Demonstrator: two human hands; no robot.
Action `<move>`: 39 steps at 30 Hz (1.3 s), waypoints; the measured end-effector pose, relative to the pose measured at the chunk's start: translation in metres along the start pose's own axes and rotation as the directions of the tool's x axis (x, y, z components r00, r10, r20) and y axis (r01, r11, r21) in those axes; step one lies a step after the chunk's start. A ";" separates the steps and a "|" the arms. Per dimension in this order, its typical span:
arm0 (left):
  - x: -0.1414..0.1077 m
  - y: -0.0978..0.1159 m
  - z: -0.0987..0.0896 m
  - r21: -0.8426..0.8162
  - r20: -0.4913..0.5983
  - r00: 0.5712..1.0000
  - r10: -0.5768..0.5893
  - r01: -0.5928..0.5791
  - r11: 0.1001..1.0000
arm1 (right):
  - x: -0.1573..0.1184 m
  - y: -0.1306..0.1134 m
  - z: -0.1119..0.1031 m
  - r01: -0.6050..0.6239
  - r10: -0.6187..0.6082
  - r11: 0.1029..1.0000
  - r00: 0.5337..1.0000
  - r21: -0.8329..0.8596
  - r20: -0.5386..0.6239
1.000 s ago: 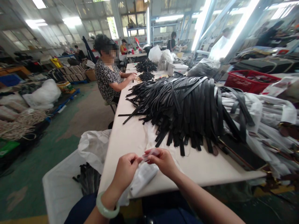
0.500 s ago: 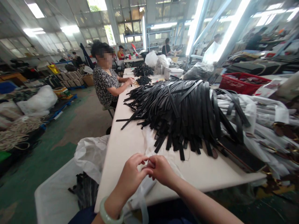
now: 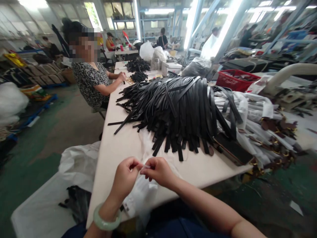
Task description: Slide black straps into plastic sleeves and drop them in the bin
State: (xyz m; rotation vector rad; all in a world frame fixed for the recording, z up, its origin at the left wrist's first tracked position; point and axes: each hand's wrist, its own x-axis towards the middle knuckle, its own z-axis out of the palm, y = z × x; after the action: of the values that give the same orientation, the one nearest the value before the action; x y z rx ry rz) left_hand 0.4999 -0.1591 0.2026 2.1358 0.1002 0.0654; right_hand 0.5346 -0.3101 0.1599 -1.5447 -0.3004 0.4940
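Over the near edge of the pale table [image 3: 109, 145], my left hand [image 3: 127, 175] and my right hand [image 3: 157, 170] meet fingertip to fingertip. Both pinch a small whitish, translucent piece [image 3: 146, 166], perhaps thin plastic; its shape is too small to make out. Below my hands, clear plastic [image 3: 142, 195] hangs at the table edge. A large heap of black straps [image 3: 183, 109] lies just beyond them, with loose ends pointing toward me. A pale green bangle [image 3: 107, 218] circles my left wrist.
A person [image 3: 90, 76] sits at the table's left side, handling something small near black piles [image 3: 138, 76]. Right of the straps are white-wrapped straps [image 3: 257, 132] and a red basket [image 3: 236, 80]. A white container [image 3: 54, 201] holding black strips [image 3: 76, 203] stands lower left.
The view has swung to the right, so the table and the seated person appear further left. My fingertips have drawn into pinches, and the whitish piece between them now shows.
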 end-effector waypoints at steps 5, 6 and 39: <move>0.001 0.000 0.001 -0.194 0.072 0.992 -0.100 0.113 0.974 | -0.002 -0.001 -0.004 -0.025 0.023 0.995 0.999 0.098 0.028; 0.002 -0.001 0.001 -0.228 0.075 0.991 -0.111 0.126 0.965 | -0.002 -0.001 -0.004 -0.030 0.026 0.993 0.999 0.118 0.036; -0.044 0.000 -0.014 -0.441 0.060 0.998 0.033 -0.003 0.898 | -0.023 -0.012 0.014 0.227 -0.166 0.949 0.950 -0.220 0.264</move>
State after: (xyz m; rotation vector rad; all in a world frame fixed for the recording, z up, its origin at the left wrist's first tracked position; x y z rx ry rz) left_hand 0.4551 -0.1511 0.2096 1.6816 0.0220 0.0245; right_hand 0.5092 -0.3080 0.1747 -1.6748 -0.7234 0.5007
